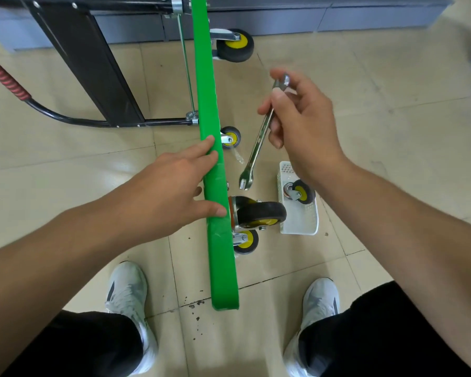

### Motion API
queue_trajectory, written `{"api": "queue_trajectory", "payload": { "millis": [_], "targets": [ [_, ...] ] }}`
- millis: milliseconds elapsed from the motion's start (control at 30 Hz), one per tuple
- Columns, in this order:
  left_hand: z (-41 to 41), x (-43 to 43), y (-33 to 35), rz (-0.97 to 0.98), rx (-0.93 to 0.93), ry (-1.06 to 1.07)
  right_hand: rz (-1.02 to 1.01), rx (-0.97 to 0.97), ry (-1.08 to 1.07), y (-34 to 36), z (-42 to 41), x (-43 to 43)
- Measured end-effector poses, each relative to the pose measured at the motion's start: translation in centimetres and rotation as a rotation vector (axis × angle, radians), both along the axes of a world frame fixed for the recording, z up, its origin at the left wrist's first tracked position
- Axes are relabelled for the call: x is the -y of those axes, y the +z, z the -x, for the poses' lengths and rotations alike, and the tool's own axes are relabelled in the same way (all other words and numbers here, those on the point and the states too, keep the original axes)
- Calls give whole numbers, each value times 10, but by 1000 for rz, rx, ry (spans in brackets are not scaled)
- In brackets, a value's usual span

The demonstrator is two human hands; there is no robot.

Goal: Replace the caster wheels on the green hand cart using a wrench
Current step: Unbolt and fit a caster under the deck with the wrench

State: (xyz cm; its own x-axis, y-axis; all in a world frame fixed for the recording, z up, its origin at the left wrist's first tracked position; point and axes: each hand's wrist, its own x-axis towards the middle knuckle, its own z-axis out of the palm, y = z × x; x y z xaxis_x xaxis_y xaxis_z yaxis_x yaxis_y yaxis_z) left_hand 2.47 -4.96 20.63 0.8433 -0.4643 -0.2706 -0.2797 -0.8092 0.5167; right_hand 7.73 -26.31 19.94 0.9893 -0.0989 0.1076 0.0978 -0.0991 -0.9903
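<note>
The green hand cart (215,148) stands on its edge on the floor, its green deck rim running from the top of the view down to my feet. My left hand (174,183) rests on that rim with straight fingers, thumb beside a black caster with a yellow hub (259,213) mounted on the deck's underside. My right hand (299,115) holds a silver wrench (259,142) by its upper end; its open jaw hangs just above that caster. Other casters show on the cart: one at the far corner (235,44), a small one (230,137), and one lower (246,242).
A white plastic basket (297,219) on the tiled floor right of the cart holds a loose caster (299,191). The cart's black folded handle with a red grip (8,77) lies to the left. My two grey shoes stand either side of the cart's near end. Grey cabinets line the far wall.
</note>
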Motion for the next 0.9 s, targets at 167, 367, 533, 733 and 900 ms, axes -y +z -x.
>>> {"api": "queue_trajectory", "payload": {
  "millis": [167, 367, 533, 733, 900],
  "targets": [
    [0, 0, 2, -5, -1, -4, -232, -413, -126, -39, -46, -1],
    [1, -2, -1, 13, -6, 0, -329, -742, -183, -78, -69, -16],
    [1, -4, -3, 28, 7, -8, -320, -925, -113, -103, -71, -19],
    [-1, -4, -3, 25, 3, -14, -338, -1050, -73, -121, -67, -18],
    [0, -4, -3, 27, 1, -15, -344, -1086, -32, -129, -66, -24]
  ]
}}
